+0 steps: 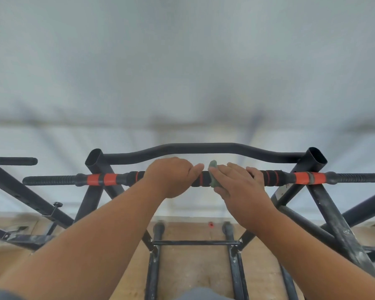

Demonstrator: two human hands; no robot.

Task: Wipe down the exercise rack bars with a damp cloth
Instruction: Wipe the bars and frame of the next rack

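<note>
A black pull-up bar (pixel 108 179) with orange bands and ribbed foam grips runs across the view at chest height. My left hand (pixel 171 176) grips the bar near its middle, fingers curled over the top. Just to its right, my right hand (pixel 236 182) presses a grey-green cloth (pixel 213 167) against the bar, with the fingers wrapped over cloth and bar. Most of the cloth is hidden under that hand. A curved black upper bar (pixel 204 147) spans the two open-ended uprights behind.
The rack's slanted black legs (pixel 331 213) spread to both sides. Lower handles and a crossbar (pixel 195 242) stand over the wooden floor. A small red object (pixel 210 224) lies on the floor by the white wall. Another rack arm (pixel 15 161) juts in at left.
</note>
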